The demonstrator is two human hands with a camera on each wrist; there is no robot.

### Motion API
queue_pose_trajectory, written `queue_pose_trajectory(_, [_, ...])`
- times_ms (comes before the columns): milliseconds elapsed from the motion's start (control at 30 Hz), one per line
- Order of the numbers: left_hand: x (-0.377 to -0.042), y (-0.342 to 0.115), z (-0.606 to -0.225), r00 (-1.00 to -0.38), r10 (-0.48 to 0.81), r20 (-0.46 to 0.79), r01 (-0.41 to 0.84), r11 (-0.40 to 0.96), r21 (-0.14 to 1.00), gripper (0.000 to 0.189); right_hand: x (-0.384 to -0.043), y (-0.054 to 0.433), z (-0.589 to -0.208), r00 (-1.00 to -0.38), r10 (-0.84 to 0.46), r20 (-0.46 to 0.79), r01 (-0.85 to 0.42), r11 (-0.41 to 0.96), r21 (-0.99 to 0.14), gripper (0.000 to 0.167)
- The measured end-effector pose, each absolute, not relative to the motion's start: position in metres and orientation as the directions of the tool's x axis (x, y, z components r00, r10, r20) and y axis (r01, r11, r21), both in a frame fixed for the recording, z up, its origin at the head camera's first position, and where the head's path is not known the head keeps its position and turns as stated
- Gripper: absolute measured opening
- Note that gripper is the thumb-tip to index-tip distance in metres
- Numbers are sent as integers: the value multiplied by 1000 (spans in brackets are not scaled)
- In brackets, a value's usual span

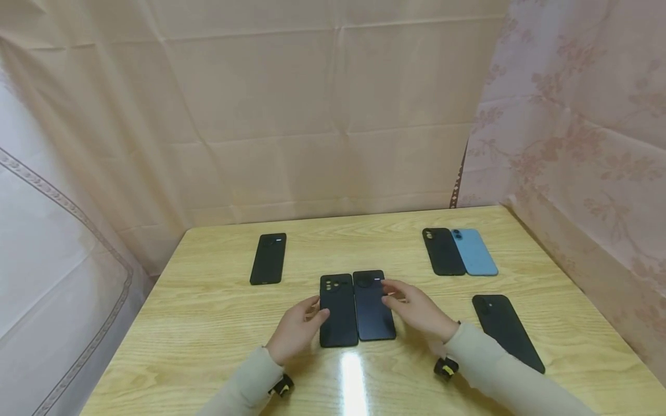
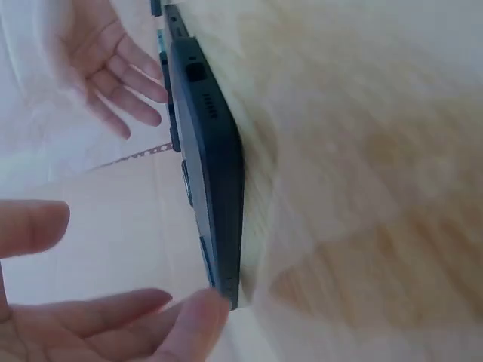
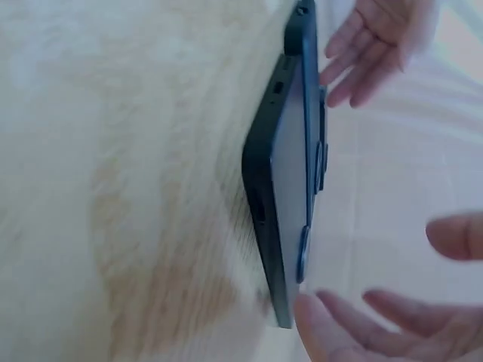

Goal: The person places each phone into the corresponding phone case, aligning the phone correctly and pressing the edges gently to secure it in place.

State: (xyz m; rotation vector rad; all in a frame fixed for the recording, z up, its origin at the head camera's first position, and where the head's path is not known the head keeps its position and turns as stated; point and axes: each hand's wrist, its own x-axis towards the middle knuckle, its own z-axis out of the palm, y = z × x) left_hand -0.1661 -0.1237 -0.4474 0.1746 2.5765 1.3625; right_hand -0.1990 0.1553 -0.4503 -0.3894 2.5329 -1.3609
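A black phone case (image 1: 339, 315) with camera cutouts lies side by side with a dark blue phone (image 1: 374, 309) in the middle of the table. My left hand (image 1: 298, 328) is at the left edge of the case, its fingers relaxed; in the left wrist view a fingertip touches or nearly touches the case's edge (image 2: 223, 173). On the other side my right hand (image 1: 416, 307) is beside the phone, fingers loosely bent near its upper right edge. The right wrist view has the phone's side (image 3: 264, 173) close to those fingertips, and whether they touch is hard to tell.
Another black phone (image 1: 268, 259) lies at the back left of the wooden table (image 1: 208, 323). At the back right, a black case (image 1: 444, 252) adjoins a light blue phone (image 1: 474, 252). A further black phone or case (image 1: 508, 332) lies beside my right forearm. Curtains surround the table.
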Motion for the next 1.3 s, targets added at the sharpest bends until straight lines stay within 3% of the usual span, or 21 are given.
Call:
queue_pose_trajectory(233, [-176, -126, -454, -969, 154, -192, -97, 477, 873, 62, -210, 158, -452, -944, -234, -232, 148, 327, -933, 52])
queue_pose_trajectory(433, [-181, -123, -453, -960, 162, -231, -161, 357, 920, 58, -210, 155, -449, -923, -223, -314, 261, 239, -935, 54])
queue_pose_trajectory(733, [-185, -121, -454, -954, 151, -257, -208, 282, 937, 53, -214, 157, -448, -913, -212, -349, 312, 188, -931, 52])
queue_pose_trajectory(1300, [-191, -120, -457, -973, 105, -206, -175, 250, 952, 47, -213, 158, -448, -908, -225, -353, 338, 100, -936, 54])
